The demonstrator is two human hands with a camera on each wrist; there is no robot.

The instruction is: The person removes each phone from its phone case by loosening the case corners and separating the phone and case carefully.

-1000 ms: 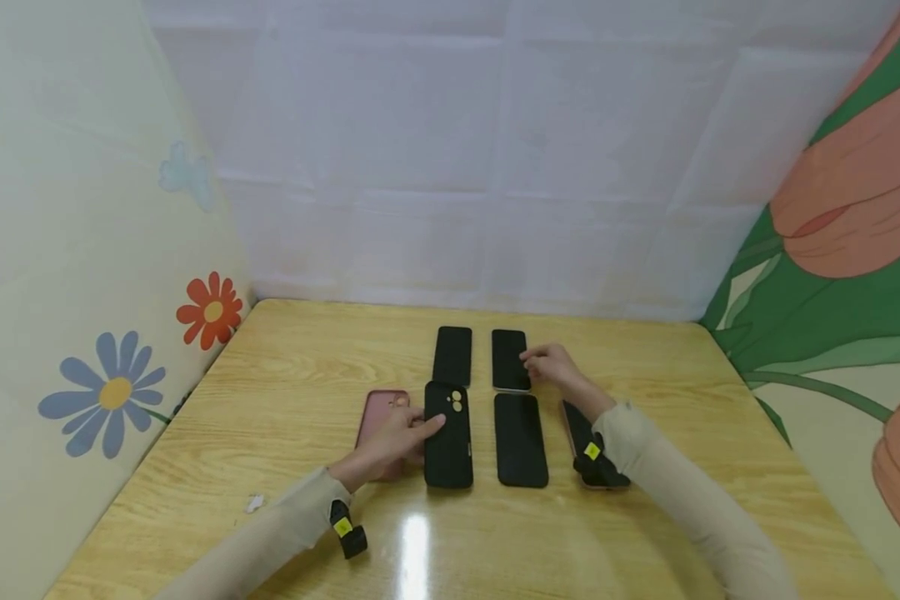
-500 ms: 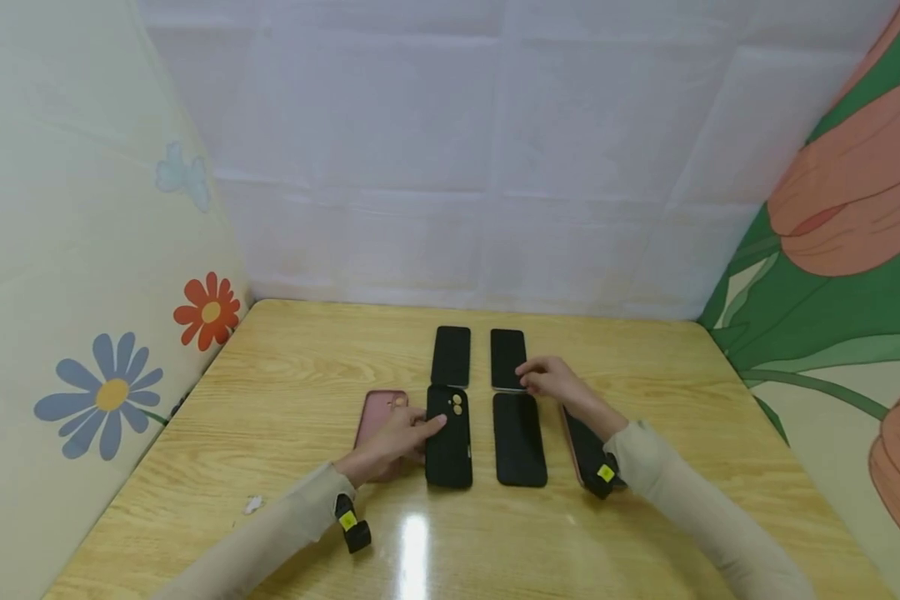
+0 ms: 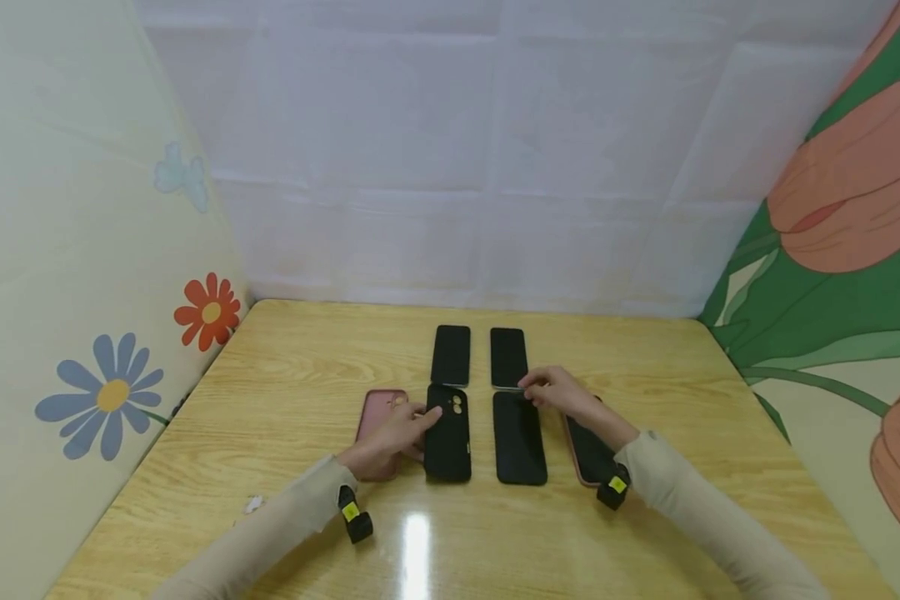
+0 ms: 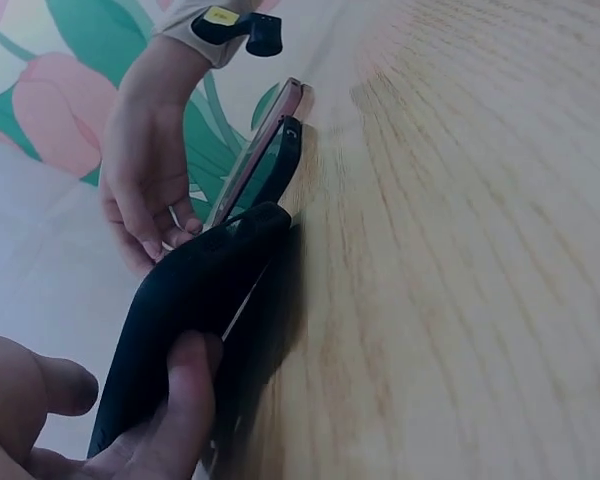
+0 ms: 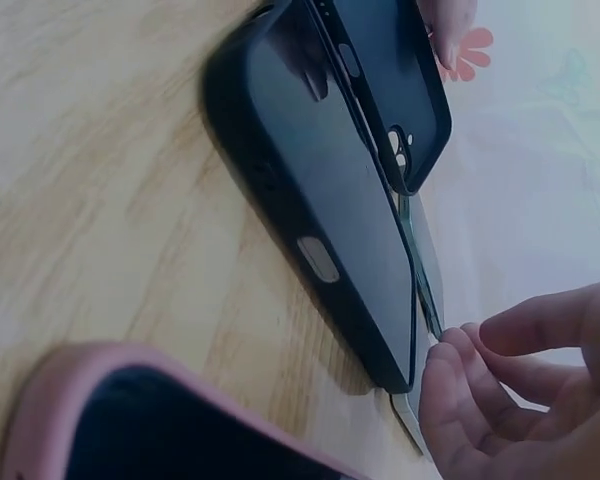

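Note:
My left hand (image 3: 397, 435) holds an empty black phone case (image 3: 447, 446) by its left side, camera cutouts facing up. In the right wrist view the case (image 5: 412, 70) stands tilted, its hollow inside showing. My right hand (image 3: 558, 392) has bent fingers, the tips right at the near edge of the back right phone (image 3: 507, 354). Nothing shows between its thumb and fingers in the right wrist view. Just below those fingertips lies a phone in a black case (image 3: 520, 442). Another dark phone (image 3: 451, 352) lies behind the held case.
A pink phone case (image 3: 375, 410) lies under and beside the left hand, partly covered. Below the right forearm is a dark phone in a pink case (image 3: 587, 450). A small white scrap (image 3: 253, 504) sits on the wooden table (image 3: 330, 350) at left. Fabric backdrops (image 3: 382, 150) enclose it.
My right hand has drawn back toward me, from the right side of the back right phone to its near edge. The left hand keeps its hold on the black case, nearly still.

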